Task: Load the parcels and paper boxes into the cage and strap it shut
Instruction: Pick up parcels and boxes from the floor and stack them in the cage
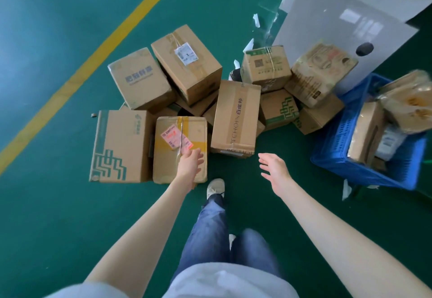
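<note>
Head view: a person's left hand (190,164) and right hand (274,169), both empty with fingers spread wide, reach for the pink-labelled parcel (164,159) at the pile's 7 o'clock edge. The part-filled blue crate (350,171) sits at the frame's 3 o'clock. Gripping opposite sides looks steadiest.

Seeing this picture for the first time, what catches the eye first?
A heap of cardboard boxes lies mid-frame on the green floor. The left hand reaches, open, over the box with the pink label; the right hand is open too. A blue crate of parcels stands at the right.
</note>
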